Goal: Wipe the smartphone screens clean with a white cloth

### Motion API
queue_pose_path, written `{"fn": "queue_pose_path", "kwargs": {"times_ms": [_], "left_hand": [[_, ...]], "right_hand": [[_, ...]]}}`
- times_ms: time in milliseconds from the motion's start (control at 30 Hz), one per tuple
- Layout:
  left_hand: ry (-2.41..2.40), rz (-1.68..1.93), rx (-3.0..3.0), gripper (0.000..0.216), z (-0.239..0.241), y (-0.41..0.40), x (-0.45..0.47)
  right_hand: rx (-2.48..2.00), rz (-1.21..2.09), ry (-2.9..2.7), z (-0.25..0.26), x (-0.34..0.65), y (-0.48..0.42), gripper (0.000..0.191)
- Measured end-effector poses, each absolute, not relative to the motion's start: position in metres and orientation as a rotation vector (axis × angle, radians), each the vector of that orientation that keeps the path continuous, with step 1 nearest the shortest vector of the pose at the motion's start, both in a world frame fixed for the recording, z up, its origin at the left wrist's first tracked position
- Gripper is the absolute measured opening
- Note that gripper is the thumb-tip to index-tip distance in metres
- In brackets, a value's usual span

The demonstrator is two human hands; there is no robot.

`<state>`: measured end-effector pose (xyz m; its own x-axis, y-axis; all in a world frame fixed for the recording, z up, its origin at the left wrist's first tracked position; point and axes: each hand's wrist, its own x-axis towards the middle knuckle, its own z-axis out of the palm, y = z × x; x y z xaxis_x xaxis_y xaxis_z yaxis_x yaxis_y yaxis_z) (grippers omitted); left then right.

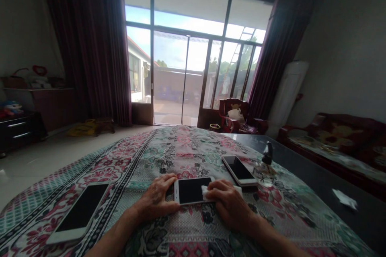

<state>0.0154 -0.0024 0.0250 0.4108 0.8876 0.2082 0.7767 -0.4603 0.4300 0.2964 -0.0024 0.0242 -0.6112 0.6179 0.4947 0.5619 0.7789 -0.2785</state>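
Observation:
A white-framed smartphone [190, 191] with a dark screen lies sideways in front of me on the patterned cloth. My left hand [157, 197] grips its left end, thumb at the near edge and fingers at the far edge. Bunched under the fingers of my right hand [228, 204] is a white tissue [206, 194], pressed on the right part of the screen. To the left lies a second white smartphone [81, 212], screen up. Beyond my right hand rests another phone [239, 168], apparently on top of something flat and pale.
A small clear bottle with a black top [267, 158] stands right of the far phone. The floral tablecloth [181, 144] covers the surface. A crumpled white tissue [344, 199] lies on the dark tabletop [316, 172] at right. Behind are a wooden chair [233, 112], a sofa [340, 132] and glass doors.

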Motion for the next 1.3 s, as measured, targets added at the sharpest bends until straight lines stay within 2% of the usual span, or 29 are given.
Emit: {"fn": "queue_pose_path", "kwargs": {"times_ms": [333,533,733,1300], "left_hand": [[1.460,0.604,2.424,0.068,0.020,0.000,0.014],[1.455,0.599,2.428,0.065,0.021,-0.001,0.014],[1.480,0.555,2.396,0.067,0.027,-0.004,0.016],[1.500,0.574,2.405,0.065,0.028,-0.004,0.017]], "right_hand": [[-0.801,0.187,-2.504,0.030,0.277,-0.016,0.039],[-0.877,0.169,-2.371,0.026,0.291,-0.004,0.025],[-0.972,0.155,-2.266,0.028,0.312,0.010,0.022],[-0.778,0.192,-2.516,0.024,0.265,-0.015,0.032]]}}
